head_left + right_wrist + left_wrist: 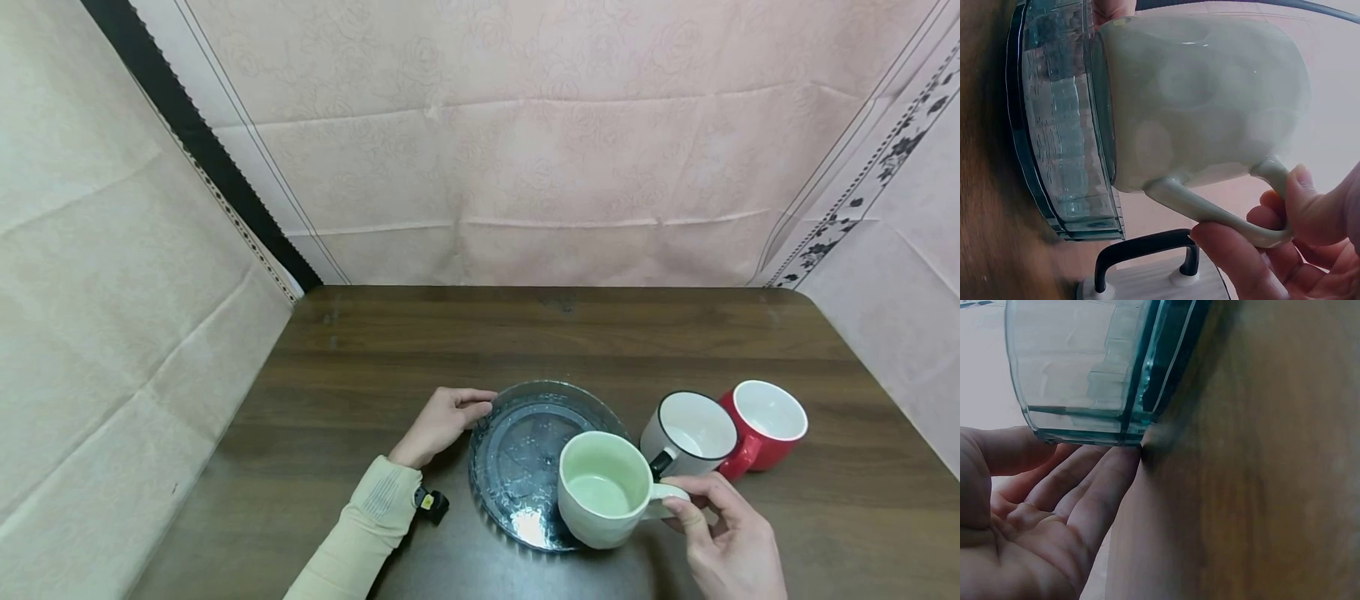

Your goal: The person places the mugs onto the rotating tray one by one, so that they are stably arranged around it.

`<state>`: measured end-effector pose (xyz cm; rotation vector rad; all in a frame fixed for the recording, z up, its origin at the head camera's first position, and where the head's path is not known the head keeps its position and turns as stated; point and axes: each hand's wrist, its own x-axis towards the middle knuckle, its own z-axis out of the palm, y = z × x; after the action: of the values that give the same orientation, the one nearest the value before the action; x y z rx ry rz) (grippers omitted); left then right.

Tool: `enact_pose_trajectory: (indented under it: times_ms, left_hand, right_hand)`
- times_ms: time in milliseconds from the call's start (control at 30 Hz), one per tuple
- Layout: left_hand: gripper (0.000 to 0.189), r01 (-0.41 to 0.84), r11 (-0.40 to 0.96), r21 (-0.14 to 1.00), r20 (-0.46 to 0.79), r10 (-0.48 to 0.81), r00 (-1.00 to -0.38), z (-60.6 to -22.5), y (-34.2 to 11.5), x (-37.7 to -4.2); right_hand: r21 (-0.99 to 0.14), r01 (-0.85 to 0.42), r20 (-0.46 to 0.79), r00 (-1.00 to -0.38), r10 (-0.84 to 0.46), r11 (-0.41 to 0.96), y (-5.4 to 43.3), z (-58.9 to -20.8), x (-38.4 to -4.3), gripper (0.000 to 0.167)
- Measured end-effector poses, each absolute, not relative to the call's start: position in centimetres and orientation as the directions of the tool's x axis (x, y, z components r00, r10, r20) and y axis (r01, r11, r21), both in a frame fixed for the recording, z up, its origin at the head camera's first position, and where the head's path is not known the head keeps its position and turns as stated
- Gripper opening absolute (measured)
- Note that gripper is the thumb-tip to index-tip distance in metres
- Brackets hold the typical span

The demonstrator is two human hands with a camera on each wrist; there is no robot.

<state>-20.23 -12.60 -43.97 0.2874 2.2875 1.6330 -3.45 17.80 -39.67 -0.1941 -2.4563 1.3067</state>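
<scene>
- Between the two hands' fingers sits the dish point(517, 458), clear ribbed glass, on the table point(315, 450).
- At the dish's far left side, the left hand point(444, 421) lays its fingertips against the outer wall; the fingers are nearly straight, thumb a little apart from them, and they do not wrap round the glass.
- Just left of the right hand's fingers is the green mug point(603, 500), upright, over the near right part of the dish; its base is about level with the rim, and whether it touches the glass cannot be told.
- Round the green mug's handle, the right hand point(731, 529) has its fingers bent and its thumb closed in, pinching it.
- Just beyond the right fingers stands the white mug point(697, 425), dark-rimmed, its black handle towards the person.
- Beyond those fingers and slightly right is the red mug point(776, 425), upright, handle towards the fingers.
- Behind the left fingers come a pale sleeve point(367, 517) and a black wrist device point(432, 505).
</scene>
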Motion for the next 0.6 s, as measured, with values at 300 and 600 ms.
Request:
enact_pose_trajectory:
  times_ms: [300, 600]
  left_hand:
    - [0.028, -0.019, 0.336, 0.942, -0.14, 0.34, -0.93, -43.96, -12.59, -20.2]
    - [0.028, -0.03, 0.331, 0.943, -0.147, 0.333, -0.931, -43.81, -12.52, -20.15]
  right_hand:
    - [-0.826, -0.052, 0.245, -0.929, 0.276, 0.561, 17.56, -39.83, -3.61, 0.03]
    - [-0.832, -0.081, 0.271, -0.922, 0.275, 0.549, 17.43, -39.99, -3.72, 0.029]
